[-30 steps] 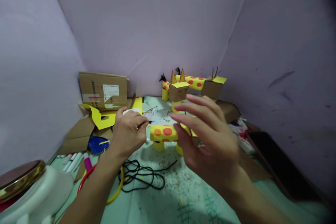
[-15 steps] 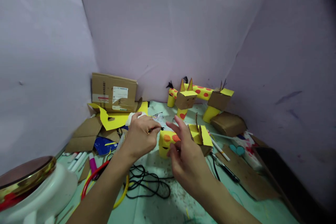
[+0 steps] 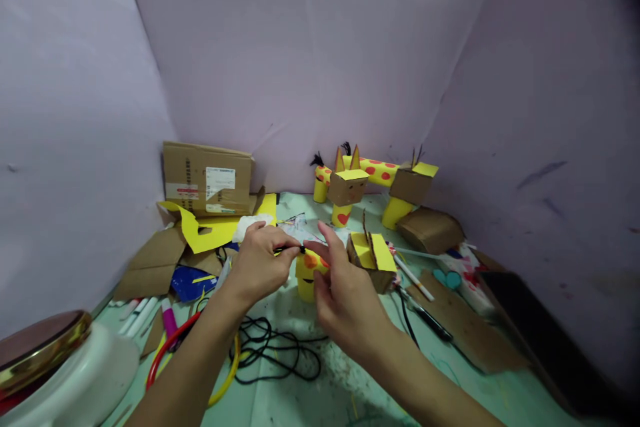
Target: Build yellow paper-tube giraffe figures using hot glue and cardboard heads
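Between its thumb and forefinger my left hand (image 3: 265, 263) pinches a short piece of black cord (image 3: 302, 249), whose dark end sticks out to the right. My right hand (image 3: 350, 290) has its fingers apart, with the forefinger at or very near the cord's tip. Just behind the hands stands a yellow paper tube body (image 3: 305, 288) with orange spots, partly hidden by my right hand. Beyond my right hand is a cardboard box head (image 3: 385, 280) with yellow paper on top and a thin brown upright piece.
Two spotted yellow animal figures with cardboard heads (image 3: 349, 191) (image 3: 411, 188) stand at the back. A tangled black cord (image 3: 280, 353) lies in front. Left are a cardboard box (image 3: 207, 180) and yellow paper scraps (image 3: 215, 235); right are a pen (image 3: 433, 321) and a dark phone-like slab (image 3: 540, 347).
My left thumb and forefinger and my right forefinger have come closer together at the cord's end. The camera view has shifted slightly, so the scene sits a little further left.
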Available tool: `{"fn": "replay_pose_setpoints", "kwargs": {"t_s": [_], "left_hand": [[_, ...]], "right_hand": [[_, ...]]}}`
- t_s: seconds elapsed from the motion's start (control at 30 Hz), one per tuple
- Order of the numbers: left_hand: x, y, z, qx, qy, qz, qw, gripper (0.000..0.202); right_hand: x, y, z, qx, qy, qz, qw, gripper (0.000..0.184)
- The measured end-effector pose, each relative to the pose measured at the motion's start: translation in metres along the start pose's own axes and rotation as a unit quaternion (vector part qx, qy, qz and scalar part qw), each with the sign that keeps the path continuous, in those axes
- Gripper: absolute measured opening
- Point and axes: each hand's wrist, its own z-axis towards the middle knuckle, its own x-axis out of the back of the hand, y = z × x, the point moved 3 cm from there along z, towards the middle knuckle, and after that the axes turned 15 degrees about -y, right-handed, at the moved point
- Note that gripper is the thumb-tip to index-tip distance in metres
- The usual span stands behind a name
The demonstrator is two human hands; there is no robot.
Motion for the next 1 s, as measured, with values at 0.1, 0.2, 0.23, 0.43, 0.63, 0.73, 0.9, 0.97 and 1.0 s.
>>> {"fn": "replay_pose_setpoints", "kwargs": {"t_s": [0.1,0.2,0.23,0.43,0.63,0.73,0.9,0.97,1.0], "left_hand": [[-0.0004,-0.0005,0.0003,-0.006,-0.002,0.005,1.0,0.013],[-0.0004,0.0001,0.0003,-0.006,0.0,0.017,1.0,0.013],[-0.0003,0.0004,0.0003,-0.007,0.001,0.022,1.0,0.014],[-0.0005,0.0014,0.0001,-0.007,-0.002,0.036,0.999,0.014],[0.0005,0.0032,0.0003,0.004,-0.018,0.038,0.999,0.018],[0.0018,0.0049,0.0001,0.019,-0.024,0.038,0.999,0.017],[0.002,0.0059,0.0005,0.038,-0.031,0.037,0.998,0.014],[0.0016,0.0051,0.0009,0.043,-0.028,0.035,0.998,0.014],[0.0014,0.0047,0.001,0.045,-0.027,0.034,0.998,0.013]], "right_hand": [[0.0003,-0.0006,0.0006,0.009,-0.013,0.001,1.0,0.079],[0.0006,-0.0007,0.0007,0.011,-0.013,-0.008,1.0,0.08],[0.0006,-0.0006,0.0007,0.009,-0.012,-0.012,1.0,0.08],[-0.0008,0.0006,0.0025,-0.031,-0.044,-0.029,0.998,0.076],[0.0001,-0.0001,0.0027,-0.043,-0.053,-0.04,0.997,0.076],[0.0004,0.0001,0.0022,-0.038,-0.049,-0.04,0.997,0.075],[-0.0017,0.0027,0.0021,-0.048,-0.059,-0.027,0.997,0.077],[-0.0016,0.003,0.002,-0.047,-0.05,-0.015,0.998,0.077],[-0.0014,0.0029,0.0019,-0.046,-0.044,-0.009,0.998,0.076]]}}
